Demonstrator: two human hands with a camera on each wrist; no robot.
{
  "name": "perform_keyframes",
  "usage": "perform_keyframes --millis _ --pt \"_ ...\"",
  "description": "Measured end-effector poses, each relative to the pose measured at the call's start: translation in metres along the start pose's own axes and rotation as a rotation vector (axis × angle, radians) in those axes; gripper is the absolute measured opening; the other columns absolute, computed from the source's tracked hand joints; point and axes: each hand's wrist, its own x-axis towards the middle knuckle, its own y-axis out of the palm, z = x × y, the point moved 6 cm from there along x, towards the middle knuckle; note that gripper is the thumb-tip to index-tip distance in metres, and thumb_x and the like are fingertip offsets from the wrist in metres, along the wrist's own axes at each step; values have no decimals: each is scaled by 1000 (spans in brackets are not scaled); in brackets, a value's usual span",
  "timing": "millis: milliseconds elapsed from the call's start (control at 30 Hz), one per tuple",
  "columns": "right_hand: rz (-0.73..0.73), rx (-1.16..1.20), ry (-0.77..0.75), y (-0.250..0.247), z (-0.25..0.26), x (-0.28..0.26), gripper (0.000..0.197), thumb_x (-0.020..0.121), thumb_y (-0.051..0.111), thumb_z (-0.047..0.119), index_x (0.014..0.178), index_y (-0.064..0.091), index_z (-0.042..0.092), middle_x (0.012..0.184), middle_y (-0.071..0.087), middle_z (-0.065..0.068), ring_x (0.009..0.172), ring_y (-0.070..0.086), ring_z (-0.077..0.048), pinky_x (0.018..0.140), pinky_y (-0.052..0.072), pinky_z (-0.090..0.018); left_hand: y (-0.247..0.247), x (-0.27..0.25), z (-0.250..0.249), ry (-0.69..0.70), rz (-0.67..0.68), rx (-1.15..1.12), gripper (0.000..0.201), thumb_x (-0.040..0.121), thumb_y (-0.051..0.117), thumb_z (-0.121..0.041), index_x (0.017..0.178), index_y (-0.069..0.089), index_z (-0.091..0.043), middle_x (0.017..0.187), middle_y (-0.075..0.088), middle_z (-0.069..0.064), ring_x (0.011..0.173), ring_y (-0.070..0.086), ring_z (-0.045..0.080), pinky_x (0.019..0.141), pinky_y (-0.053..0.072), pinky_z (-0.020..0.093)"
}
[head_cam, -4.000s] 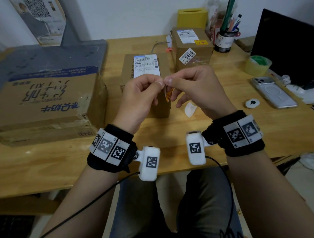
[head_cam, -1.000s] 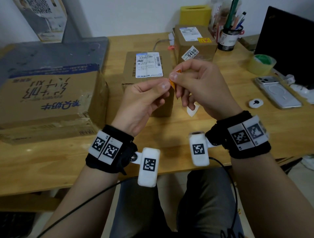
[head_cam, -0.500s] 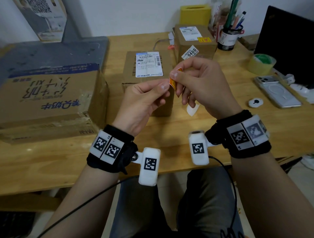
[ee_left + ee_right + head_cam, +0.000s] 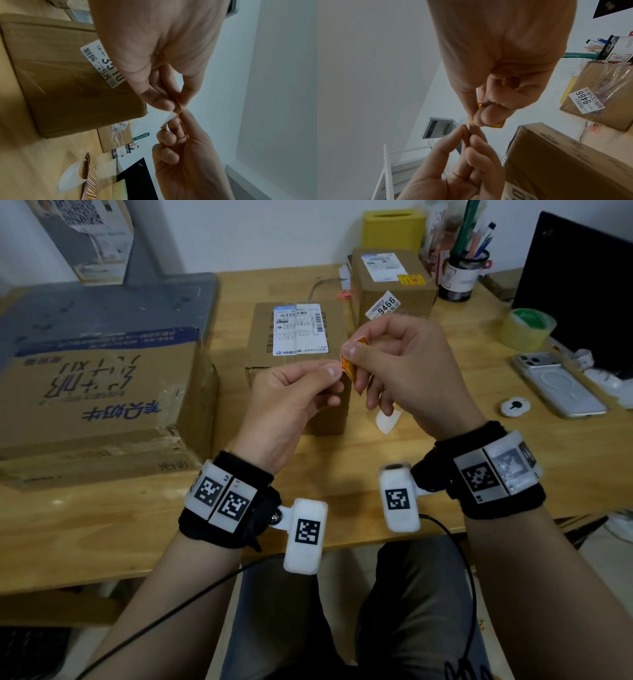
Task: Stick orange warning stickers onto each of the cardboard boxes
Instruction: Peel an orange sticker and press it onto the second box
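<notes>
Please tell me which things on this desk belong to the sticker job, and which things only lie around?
Belong to the job:
orange sticker, pinched by left hand and right hand
large box
middle box
small box, already carrying an orange sticker
peeled backing paper

Only lying around:
tape roll
phone
pen cup
yellow box

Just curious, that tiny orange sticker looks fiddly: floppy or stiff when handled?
Probably floppy: the small orange paper sticker bends between the left hand and right hand. Likely very light, since fingertip pinches carry it. Its peeled face probably clings to skin.
</notes>
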Motion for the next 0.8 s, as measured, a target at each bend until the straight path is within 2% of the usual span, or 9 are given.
perform_keyframes --millis 233,533,633,800 --pt "2 8 -3 1 0 0 12 94 72 16 96 68 4 59 65 -13 38 53 -26 34 37 -23 5 -3 0 6 107 44 16 99 53 -1 97 68 -1 81 65 6 76 61 8 66 51 20" --pt "23 8 -6 4 2 -3 13 95 71 13 97 68 2 63 67 -20 38 52 -26 33 37 -24 7 -3 0 20 160 116 24 105 43 -5 89 62 -6 80 59 7 74 58 10 63 47 23" --pt "3 4 -9 2 1 -2 11 94 72 15 96 69 4 59 66 -14 38 52 -26 33 36 -23 5 -4 -1 33 167 136 20 103 46 -5 94 65 -5 86 61 12 79 59 15 64 50 25" --pt "-50 -25 -9 -6 2 0 15 92 73 16 97 69 3 56 65 -8 38 52 -25 34 37 -24 -7 -4 -8 117 61 265 12 92 63 -11 92 75 -13 89 75 5 84 65 18 67 54 29"
